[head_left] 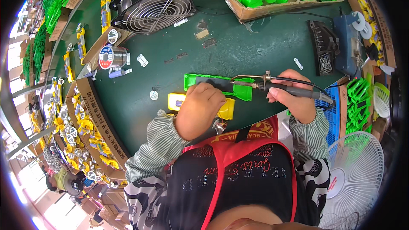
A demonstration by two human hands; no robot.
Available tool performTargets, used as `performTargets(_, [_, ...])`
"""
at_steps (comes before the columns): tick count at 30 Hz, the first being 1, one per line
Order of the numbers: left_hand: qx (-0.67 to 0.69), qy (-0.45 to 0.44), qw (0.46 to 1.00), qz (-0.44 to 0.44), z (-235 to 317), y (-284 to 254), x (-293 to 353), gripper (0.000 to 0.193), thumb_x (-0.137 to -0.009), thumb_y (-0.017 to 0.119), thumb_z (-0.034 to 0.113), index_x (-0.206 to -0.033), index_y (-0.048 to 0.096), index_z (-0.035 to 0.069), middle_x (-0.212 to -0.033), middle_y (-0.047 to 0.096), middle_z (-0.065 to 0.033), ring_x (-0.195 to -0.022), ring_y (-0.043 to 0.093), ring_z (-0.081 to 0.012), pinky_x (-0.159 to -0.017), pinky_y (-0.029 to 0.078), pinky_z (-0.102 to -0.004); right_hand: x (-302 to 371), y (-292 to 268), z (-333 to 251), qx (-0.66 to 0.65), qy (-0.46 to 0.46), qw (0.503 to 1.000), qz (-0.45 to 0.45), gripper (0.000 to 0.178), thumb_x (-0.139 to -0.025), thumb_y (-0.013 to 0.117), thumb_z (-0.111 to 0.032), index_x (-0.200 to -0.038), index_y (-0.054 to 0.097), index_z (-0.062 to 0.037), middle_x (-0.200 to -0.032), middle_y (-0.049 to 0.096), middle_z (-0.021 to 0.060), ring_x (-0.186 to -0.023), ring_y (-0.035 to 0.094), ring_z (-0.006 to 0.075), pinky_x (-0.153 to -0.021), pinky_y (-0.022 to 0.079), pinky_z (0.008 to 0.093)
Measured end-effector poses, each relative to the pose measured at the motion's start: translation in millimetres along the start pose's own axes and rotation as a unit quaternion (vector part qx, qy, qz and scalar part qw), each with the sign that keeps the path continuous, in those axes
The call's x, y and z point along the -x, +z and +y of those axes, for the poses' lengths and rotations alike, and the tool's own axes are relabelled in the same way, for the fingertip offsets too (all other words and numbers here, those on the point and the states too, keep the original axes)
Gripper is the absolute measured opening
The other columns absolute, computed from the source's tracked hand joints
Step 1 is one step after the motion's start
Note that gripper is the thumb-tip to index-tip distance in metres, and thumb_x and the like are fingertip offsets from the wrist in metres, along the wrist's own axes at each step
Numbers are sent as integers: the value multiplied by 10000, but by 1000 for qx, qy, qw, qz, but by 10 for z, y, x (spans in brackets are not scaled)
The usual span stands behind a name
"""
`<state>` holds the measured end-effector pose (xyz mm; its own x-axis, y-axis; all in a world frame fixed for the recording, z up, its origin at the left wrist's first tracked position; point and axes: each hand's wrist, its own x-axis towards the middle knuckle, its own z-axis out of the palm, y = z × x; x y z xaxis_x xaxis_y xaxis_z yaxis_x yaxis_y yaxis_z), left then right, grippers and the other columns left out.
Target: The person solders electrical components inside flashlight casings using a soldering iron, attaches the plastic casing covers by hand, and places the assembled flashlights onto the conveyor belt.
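Observation:
My right hand [294, 96] is closed round the dark handle of a soldering iron [294, 91] fitted with a thin metal feed tube. Its tip points left, over the dark panel inside a green plastic shell [243, 93]; whether it touches cannot be made out. My left hand [200, 108] has its fingers curled and pressed together at that shell's near side, and their tips are partly hidden. Under this palm lies a yellow plastic housing [227, 108], much of it covered. A shiny reflector [220, 126] sits by its near right end.
A black fan [155, 8] stands at the back left, near a solder spool [112, 57]. Behind is a carton [247, 13] of green shells. At the right are a black tray [319, 44] of screws and a blue machine [347, 42]. A carton [100, 121] of yellow housings borders the left.

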<state>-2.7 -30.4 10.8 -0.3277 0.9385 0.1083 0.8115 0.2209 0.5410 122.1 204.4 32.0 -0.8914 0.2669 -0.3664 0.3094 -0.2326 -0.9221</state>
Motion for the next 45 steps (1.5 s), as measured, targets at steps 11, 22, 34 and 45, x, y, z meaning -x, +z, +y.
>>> performTargets(11, [69, -128, 989, 19, -58, 138, -190, 47, -736, 600, 44, -783, 601, 36, -757, 580, -120, -727, 582, -298, -637, 480, -387, -81, -159, -127, 37, 5, 998, -55, 151, -797, 680, -25, -907, 583, 14, -771, 649, 85, -680, 629, 105, -590, 516, 220])
performTargets(22, [-55, -87, 992, -71, -113, 157, -240, 60, -737, 602, 61, -789, 628, 47, -764, 569, -84, -791, 573, -256, -721, 472, -358, -295, -72, -205, 191, -17, 972, -138, 153, -780, 689, -10, -891, 588, 19, -734, 640, 65, -650, 615, 89, -571, 486, 213])
performTargets(34, [-56, -97, 991, -68, -85, 134, -271, 83, -720, 611, 50, -799, 635, 64, -769, 561, -97, -764, 577, -280, -690, 477, -367, -384, -103, -159, 147, 39, 974, -168, 182, -792, 684, -25, -926, 568, 16, -767, 639, 70, -687, 623, 104, -586, 514, 231])
performTargets(45, [-79, -98, 988, -88, -42, 106, -313, 107, -679, 612, 29, -778, 635, 64, -767, 559, -104, -757, 582, -283, -672, 480, -376, -333, -105, -155, 138, 47, 977, -155, 179, -798, 678, -34, -921, 561, 23, -777, 640, 87, -698, 633, 116, -596, 528, 243])
